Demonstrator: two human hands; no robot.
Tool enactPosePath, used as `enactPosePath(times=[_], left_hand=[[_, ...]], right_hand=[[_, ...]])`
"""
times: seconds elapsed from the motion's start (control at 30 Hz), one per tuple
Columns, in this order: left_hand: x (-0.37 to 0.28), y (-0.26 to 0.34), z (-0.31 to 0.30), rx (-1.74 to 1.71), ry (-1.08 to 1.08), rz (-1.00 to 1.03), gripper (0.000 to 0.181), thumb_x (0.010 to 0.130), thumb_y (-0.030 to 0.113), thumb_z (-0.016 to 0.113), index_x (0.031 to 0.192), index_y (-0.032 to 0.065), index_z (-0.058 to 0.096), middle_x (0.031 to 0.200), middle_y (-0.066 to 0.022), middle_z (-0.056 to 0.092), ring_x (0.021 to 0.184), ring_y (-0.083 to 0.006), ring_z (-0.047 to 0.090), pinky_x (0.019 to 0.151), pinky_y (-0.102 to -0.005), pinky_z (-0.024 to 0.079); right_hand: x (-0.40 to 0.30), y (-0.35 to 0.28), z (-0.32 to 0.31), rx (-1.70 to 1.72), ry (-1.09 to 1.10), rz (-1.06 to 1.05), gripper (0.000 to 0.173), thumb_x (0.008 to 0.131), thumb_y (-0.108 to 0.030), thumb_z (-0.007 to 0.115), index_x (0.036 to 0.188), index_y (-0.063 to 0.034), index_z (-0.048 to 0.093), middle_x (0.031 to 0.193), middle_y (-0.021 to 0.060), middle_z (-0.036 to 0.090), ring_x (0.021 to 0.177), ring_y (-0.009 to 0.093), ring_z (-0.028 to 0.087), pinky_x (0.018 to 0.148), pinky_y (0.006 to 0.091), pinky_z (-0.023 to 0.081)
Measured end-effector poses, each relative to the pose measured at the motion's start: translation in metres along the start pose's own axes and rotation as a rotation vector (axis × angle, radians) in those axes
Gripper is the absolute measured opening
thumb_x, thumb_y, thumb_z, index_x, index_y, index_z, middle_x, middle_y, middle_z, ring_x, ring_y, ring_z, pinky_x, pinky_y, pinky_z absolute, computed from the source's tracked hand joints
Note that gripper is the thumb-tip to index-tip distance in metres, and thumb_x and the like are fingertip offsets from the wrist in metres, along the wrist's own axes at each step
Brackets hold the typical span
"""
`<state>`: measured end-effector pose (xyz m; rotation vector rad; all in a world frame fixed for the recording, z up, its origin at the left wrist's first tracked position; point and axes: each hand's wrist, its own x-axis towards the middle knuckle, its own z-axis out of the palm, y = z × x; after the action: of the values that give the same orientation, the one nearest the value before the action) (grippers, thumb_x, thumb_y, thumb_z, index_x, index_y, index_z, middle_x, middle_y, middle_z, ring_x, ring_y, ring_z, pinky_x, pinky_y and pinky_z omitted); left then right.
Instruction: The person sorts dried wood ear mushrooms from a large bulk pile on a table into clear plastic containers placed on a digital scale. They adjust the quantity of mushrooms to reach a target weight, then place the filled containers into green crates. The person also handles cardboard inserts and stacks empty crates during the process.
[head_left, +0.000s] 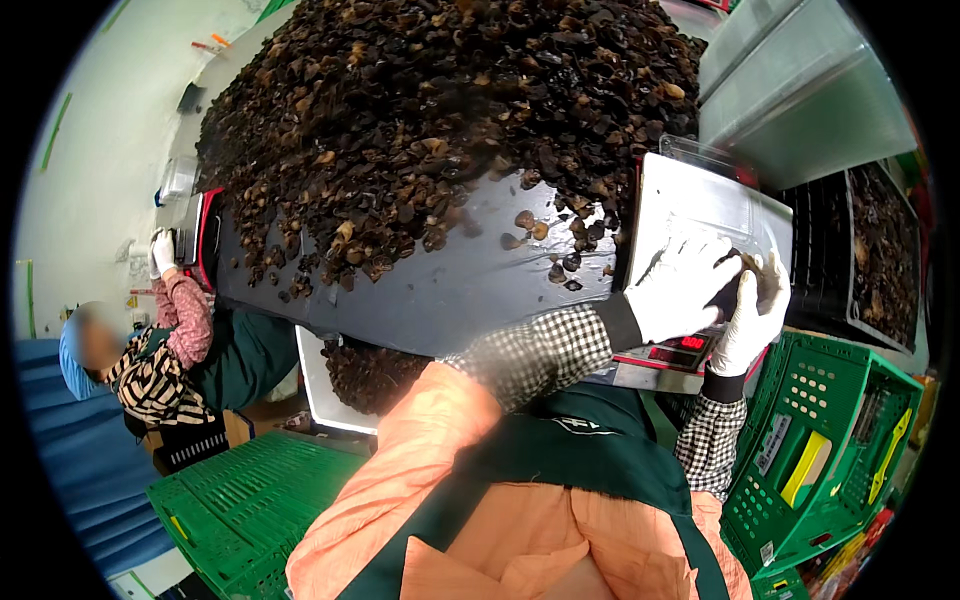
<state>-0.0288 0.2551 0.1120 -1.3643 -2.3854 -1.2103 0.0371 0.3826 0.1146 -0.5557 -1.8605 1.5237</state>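
Note:
My left hand (679, 285), in a white glove, reaches over the white plate of a digital scale (658, 225). My right hand (752, 315), gloved alike, cups from the other side with its fingers curled. Between the two hands they hold dark brown mushroom pieces (763, 276), partly hidden by the fingers. Under and beyond my fingertips a clear plastic tray (724, 206) lies on the plate. The scale's red display (686, 345) is lit below my wrists. A large heap of similar dark mushroom pieces (450, 112) covers the table (450, 307) to the left.
Clear plastic containers (810, 97) stand at upper right, above a black crate (825, 247) of dark pieces. Green crates (802, 450) (255, 495) flank me. A white bin (319, 382) sits under the table edge. A co-worker (180, 352) works at another scale (201, 240).

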Motion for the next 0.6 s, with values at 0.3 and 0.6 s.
enactPosePath(times=[0.3, 0.6], left_hand=[[-0.145, -0.141, -0.091, 0.753, 0.219, -0.406, 0.028, 0.074, 0.0, 0.064, 0.102, 0.0023, 0.066, 0.108, -0.018, 0.066, 0.1, -0.0326, 0.062, 0.086, -0.0459, 0.052], [-0.189, -0.121, -0.102, 0.297, 0.108, -0.484, 0.019, 0.09, 0.01, 0.062, 0.108, 0.006, 0.067, 0.101, -0.0117, 0.068, 0.094, -0.0284, 0.064, 0.083, -0.0375, 0.053]], right_hand=[[-0.02, -0.026, 0.016, -0.404, 0.097, -0.366, 0.029, 0.092, 0.003, 0.056, 0.12, 0.002, 0.061, 0.117, 0.0139, 0.065, 0.11, 0.024, 0.062, 0.1, 0.036, 0.048], [-0.118, -0.013, 0.121, 0.425, -0.544, 0.881, 0.035, 0.101, -0.024, 0.054, 0.129, -0.003, 0.057, 0.109, 0.0107, 0.063, 0.096, 0.019, 0.066, 0.073, 0.0317, 0.055]])
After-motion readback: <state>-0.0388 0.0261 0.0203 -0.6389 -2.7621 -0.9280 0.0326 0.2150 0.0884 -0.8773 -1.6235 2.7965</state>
